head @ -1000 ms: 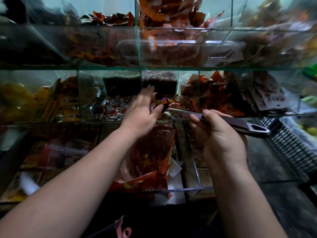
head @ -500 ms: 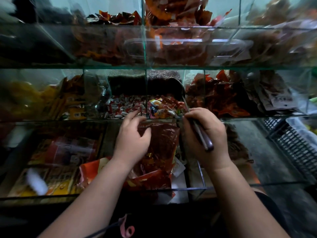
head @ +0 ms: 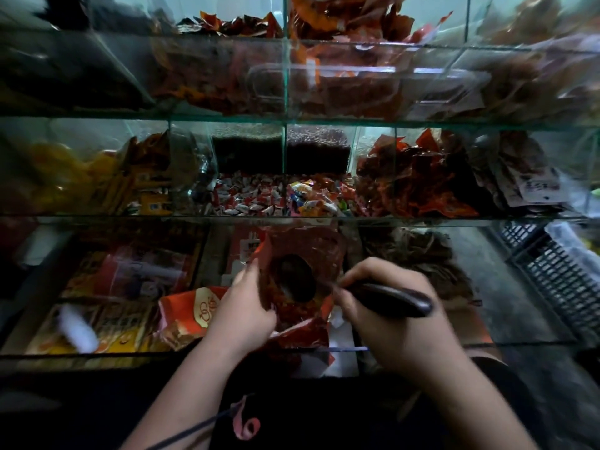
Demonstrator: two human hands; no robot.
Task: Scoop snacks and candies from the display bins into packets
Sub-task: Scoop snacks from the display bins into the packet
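Two hands meet at one packet, low in front of the glass display.

Head view. The left hand point(head: 242, 308) grips the left edge of the packet point(head: 308, 246), a red, translucent, crinkled plastic bag whose mouth faces up and toward the camera. The right hand point(head: 393, 332) is curled round the dark, smooth handle of the scoop point(head: 394, 300). The scoop's long axis runs from right to left, slightly upward, and its rounded bowl point(head: 297, 282) lies inside the packet's mouth. Whether the bowl holds anything cannot be told in the dim light.

The packet sits just beside both hands, the left touching it and the right reaching it only through the scoop. The source bins lie farther from the body and higher, on the middle shelf: white-and-red wrapped candies point(head: 246, 198) and, beside them to the right, multicoloured wrapped candies point(head: 316, 198), parted by a glass divider point(head: 285, 164). By judgement, any refill calls for the right hand to draw the scoop out along its axis and lift forward over the shelf edge point(head: 130, 219).
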